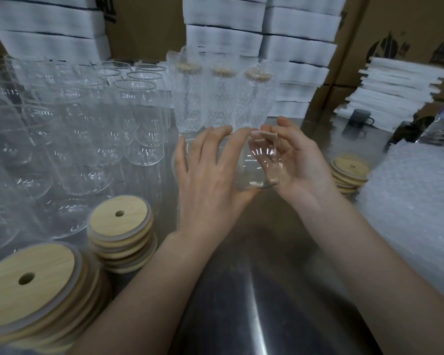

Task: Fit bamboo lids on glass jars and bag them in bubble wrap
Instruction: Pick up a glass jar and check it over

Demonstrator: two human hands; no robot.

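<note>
While bamboo lids [118,219] are stacked left of the fingers, a glass jar [262,160] is gripped between both hands: the left hand [208,180] is curled over its side, the right hand [300,165] around its end. Wrapped jars [223,98] are seen just beyond the fingertips, bubble wrap [415,201] to their right.

Steel table [254,290]: glass jars [128,106], lid stacks [119,221], bubble wrap [408,201].
</note>
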